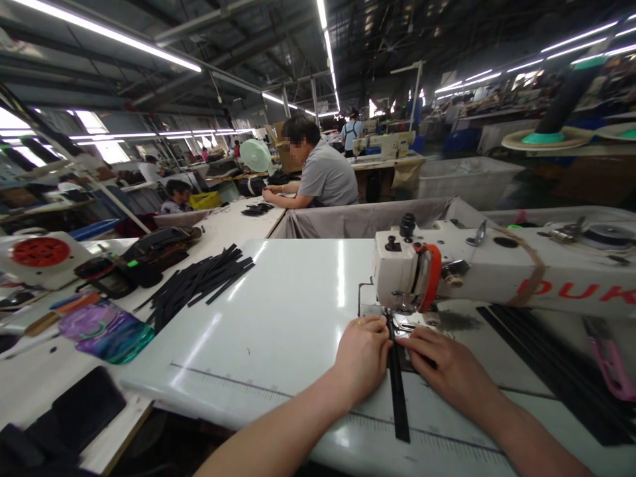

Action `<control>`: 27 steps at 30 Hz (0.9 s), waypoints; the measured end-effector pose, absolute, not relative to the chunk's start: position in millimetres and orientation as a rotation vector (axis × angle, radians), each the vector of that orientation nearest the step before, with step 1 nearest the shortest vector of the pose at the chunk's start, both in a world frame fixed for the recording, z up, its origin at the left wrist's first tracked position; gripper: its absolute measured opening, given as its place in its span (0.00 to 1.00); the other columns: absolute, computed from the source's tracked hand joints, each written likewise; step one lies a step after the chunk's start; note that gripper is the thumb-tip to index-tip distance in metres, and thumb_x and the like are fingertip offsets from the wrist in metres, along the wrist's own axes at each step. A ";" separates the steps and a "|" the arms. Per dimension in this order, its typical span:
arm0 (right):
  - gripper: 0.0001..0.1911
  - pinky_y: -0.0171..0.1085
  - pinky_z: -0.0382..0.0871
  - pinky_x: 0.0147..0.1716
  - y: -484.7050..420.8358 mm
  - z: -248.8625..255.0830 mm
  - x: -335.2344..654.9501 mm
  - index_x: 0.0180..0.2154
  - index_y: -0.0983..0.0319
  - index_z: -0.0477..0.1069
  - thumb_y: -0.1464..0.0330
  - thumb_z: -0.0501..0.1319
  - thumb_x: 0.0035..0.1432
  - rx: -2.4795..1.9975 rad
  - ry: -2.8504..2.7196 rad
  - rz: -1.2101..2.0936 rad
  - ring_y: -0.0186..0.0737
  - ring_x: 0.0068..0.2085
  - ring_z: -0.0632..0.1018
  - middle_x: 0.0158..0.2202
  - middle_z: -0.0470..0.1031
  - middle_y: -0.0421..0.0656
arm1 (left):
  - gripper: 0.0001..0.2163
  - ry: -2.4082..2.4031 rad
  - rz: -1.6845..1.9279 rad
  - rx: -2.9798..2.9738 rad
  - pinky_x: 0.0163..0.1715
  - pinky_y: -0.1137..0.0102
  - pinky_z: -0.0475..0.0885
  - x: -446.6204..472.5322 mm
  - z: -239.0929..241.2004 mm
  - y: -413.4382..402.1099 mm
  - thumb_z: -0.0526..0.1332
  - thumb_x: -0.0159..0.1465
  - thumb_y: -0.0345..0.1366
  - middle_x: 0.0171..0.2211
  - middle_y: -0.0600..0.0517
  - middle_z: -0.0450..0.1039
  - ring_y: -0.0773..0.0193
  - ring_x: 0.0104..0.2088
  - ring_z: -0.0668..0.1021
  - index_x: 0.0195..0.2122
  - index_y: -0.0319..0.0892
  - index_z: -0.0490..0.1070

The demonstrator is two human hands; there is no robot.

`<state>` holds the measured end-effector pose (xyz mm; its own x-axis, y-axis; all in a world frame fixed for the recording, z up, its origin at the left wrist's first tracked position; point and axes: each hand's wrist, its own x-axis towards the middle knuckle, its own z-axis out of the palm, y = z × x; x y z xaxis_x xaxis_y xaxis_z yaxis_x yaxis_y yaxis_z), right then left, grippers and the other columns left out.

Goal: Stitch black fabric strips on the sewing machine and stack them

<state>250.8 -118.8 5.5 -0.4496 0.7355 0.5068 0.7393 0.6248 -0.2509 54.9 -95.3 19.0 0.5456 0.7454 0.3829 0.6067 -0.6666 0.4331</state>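
A narrow black strap (398,397) lies on the white sewing table (278,318), running from the table's front edge up under the needle of a white sewing machine (477,268). My left hand (362,358) rests curled against the strap's left edge, fingers pressed together on it. On the strap's right side my right hand (442,368) presses down with fingers bent, close to the presser foot.
A pile of black strips (199,281) lies at the table's far left. Beside it sit a dark bag (159,246), an iridescent pouch (106,331) and a phone (89,404). A seated person (318,172) works at the table ahead. A pink tool (613,364) lies at right.
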 end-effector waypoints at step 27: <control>0.15 0.39 0.75 0.37 -116.3 7.2 249.5 0.44 0.58 0.76 0.71 0.52 0.62 -1.142 -2.285 0.065 0.42 0.38 0.80 0.39 0.79 0.44 | 0.08 1.119 0.780 2.526 0.55 0.63 0.71 55.6 18.2 -84.1 0.56 0.66 0.27 0.42 0.46 0.78 0.57 0.48 0.76 0.34 0.38 0.76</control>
<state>249.5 -116.3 7.2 -0.4670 0.7469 0.4734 0.7186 0.6325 -0.2890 55.6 -84.1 18.2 0.5566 0.7462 0.3652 0.6006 -0.6651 0.4438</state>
